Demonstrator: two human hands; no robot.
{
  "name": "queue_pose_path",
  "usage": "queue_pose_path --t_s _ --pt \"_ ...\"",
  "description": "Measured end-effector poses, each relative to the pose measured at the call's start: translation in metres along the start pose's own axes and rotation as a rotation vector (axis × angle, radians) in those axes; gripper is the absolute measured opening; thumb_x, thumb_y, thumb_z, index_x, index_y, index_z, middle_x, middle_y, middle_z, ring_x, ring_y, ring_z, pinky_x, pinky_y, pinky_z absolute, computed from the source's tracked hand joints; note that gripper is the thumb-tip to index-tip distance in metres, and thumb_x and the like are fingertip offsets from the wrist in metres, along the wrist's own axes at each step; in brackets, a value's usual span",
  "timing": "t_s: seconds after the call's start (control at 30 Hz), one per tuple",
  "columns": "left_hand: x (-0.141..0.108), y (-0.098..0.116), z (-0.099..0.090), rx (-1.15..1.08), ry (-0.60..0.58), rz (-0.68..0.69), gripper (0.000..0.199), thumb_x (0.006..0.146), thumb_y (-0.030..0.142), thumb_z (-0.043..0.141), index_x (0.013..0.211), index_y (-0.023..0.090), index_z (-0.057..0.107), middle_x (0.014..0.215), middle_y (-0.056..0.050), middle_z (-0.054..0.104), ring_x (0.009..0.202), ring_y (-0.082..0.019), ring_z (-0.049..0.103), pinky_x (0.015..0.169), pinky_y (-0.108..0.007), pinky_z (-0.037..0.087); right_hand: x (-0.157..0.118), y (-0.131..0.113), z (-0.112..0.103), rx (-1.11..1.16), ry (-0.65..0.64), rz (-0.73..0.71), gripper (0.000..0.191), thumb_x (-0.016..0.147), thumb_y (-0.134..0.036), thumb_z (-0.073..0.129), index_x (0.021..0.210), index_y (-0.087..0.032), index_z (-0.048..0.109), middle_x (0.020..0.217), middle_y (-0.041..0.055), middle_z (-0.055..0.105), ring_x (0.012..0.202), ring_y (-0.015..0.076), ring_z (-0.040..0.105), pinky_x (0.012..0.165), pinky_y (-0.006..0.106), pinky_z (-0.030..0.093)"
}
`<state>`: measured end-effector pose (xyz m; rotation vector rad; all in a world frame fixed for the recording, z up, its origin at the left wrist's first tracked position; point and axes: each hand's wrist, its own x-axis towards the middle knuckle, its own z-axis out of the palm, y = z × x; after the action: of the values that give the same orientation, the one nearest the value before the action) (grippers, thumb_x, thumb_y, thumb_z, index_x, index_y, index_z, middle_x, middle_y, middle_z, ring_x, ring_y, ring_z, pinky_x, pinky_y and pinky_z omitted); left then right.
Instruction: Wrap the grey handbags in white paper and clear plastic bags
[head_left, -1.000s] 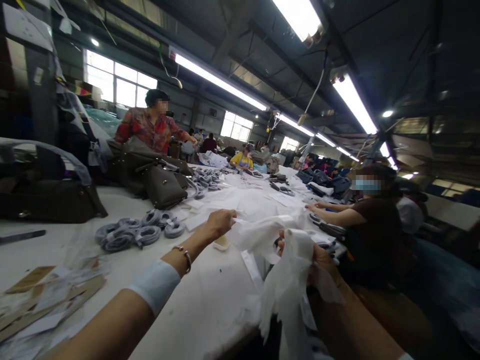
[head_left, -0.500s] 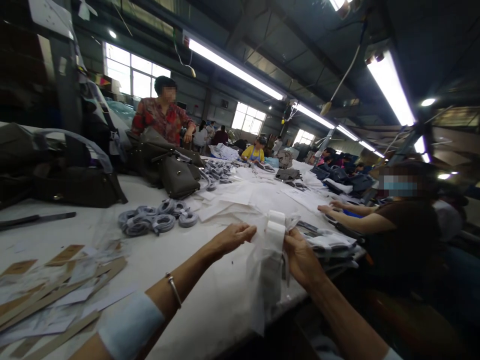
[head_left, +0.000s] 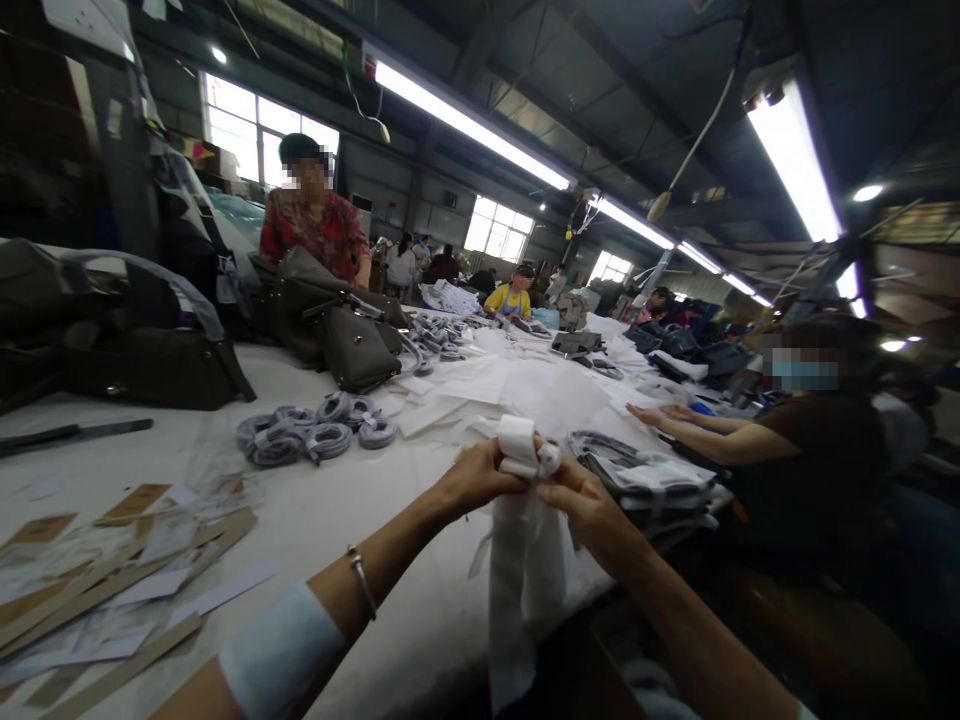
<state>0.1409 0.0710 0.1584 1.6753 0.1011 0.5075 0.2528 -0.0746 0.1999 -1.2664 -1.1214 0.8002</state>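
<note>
Just above the near table edge, both of my hands pinch a thin white tissue-like strip. My left hand is closed on the left side of its looped, bunched top. My right hand grips the right side, where the strip is gathered into a small knot-like bunch. Two loose tails hang from my fingers past the table edge. Whether anything is wrapped inside the loop is hidden. Behind my hands, a pile of thin white sheets lies on the table.
Coiled grey cords lie left of my hands. Dark handbags stand farther back, and cardboard strips are at lower left. Flat dark pieces with white wrapping are stacked at right. A co-worker sits there, hands over the table.
My left hand has come right and now grips the strip's top. The looped top has moved slightly left and is bunched, with tails hanging lower. The co-worker at right has turned their palms up.
</note>
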Motion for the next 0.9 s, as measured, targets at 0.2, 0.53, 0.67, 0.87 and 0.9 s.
queue_pose_path --t_s 0.2,0.53,0.67,0.87,0.9 --pt "-0.010 0.013 -0.002 -0.530 -0.006 -0.024 0.047 0.059 0.025 0.082 0.102 0.015 0.066 0.092 -0.003 0.067 0.078 -0.015 0.061 0.072 -0.024 0.045 -0.005 0.012 -0.002 0.095 -0.060 0.110 0.050 0.076 -0.029 0.074 0.124 -0.025 0.062 0.113 0.0045 0.070 0.107 0.0276 0.063 0.094 0.039 0.048" --pt "-0.015 -0.004 -0.007 -0.677 0.095 -0.198 0.048 0.053 0.035 0.090 0.088 0.012 0.066 0.077 -0.002 0.064 0.063 -0.010 0.056 0.061 -0.021 0.043 -0.012 0.034 0.012 0.278 -0.036 0.307 0.033 0.072 -0.036 0.082 0.095 -0.014 0.072 0.082 0.0047 0.072 0.069 0.0143 0.063 0.064 0.022 0.048" --pt "-0.019 -0.012 -0.009 -0.651 0.093 -0.214 0.049 0.057 0.043 0.088 0.088 0.013 0.065 0.072 0.000 0.061 0.058 -0.009 0.053 0.058 -0.020 0.041 -0.010 0.034 0.012 0.384 0.035 0.324 0.034 0.068 -0.034 0.085 0.091 -0.012 0.072 0.077 0.0047 0.072 0.064 0.0139 0.062 0.064 0.023 0.048" --pt "-0.041 -0.028 -0.006 -0.609 0.041 -0.171 0.052 0.079 0.060 0.066 0.103 0.014 0.064 0.087 -0.007 0.067 0.078 -0.019 0.063 0.075 -0.029 0.048 -0.008 0.033 0.011 0.480 0.167 0.301 0.031 0.069 -0.035 0.082 0.089 -0.014 0.071 0.077 0.0049 0.072 0.074 0.0198 0.067 0.074 0.030 0.053" --pt "-0.045 -0.035 -0.007 -0.570 0.078 -0.175 0.052 0.080 0.061 0.064 0.102 0.014 0.064 0.089 -0.007 0.067 0.080 -0.019 0.064 0.076 -0.029 0.048 -0.011 0.032 0.013 0.488 0.168 0.314 0.032 0.070 -0.037 0.081 0.090 -0.014 0.071 0.078 0.0055 0.072 0.077 0.0212 0.068 0.077 0.032 0.053"
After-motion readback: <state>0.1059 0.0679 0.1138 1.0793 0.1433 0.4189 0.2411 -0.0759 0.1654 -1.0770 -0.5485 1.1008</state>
